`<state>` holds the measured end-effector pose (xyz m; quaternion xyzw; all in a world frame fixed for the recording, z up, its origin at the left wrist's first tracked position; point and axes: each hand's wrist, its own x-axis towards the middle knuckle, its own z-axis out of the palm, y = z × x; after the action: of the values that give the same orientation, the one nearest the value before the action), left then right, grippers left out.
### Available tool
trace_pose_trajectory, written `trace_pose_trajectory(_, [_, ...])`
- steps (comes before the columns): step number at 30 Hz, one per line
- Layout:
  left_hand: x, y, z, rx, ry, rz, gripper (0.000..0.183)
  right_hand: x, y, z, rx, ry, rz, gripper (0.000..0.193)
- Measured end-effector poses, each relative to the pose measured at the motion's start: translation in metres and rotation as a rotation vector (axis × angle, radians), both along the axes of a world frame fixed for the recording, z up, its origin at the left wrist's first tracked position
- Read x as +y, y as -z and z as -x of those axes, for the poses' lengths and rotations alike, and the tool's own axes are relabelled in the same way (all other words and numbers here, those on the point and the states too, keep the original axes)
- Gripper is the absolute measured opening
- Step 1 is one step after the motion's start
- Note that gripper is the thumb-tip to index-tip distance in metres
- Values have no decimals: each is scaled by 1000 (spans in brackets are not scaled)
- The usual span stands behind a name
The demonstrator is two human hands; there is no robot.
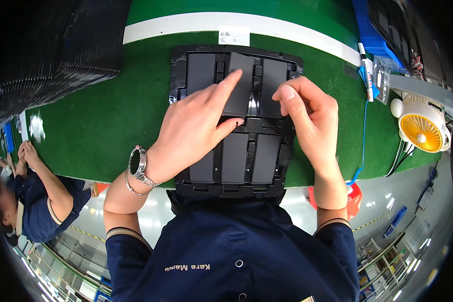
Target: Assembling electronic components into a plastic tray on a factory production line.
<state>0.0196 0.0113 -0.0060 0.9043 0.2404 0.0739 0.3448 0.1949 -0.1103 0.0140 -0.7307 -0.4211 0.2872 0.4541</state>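
A black plastic tray (231, 190) lies before me on the green bench, with several flat dark-grey rectangular pieces in its compartments. The far middle piece (241, 63) sits slightly askew in its slot. My left hand (191, 118) is over it, index finger stretched across its surface and thumb apart. A tiny black bit shows at the left thumb's tip. At the far right piece (273, 75), my right hand (314, 110) has thumb and index finger pinched together above the edge. Whatever is between those fingertips, if anything, is too small to make out.
A tall stack of black trays (85, 75) stands at the left. On the right are a marker pen (362, 53), a blue cord (363, 146) and a small yellow-and-white fan (421, 132). Another person's hands (29, 153) are at the bench's left edge.
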Motion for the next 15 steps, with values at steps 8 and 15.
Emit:
trace_pose_trajectory(8, [-3,8,-1,-73,24,-245,53,0,3,8,-24,-97,15,14])
trace_pose_trajectory(15, [6,-4,3,-225,-107,565,13,0,7,19,-117,-295,-64,10])
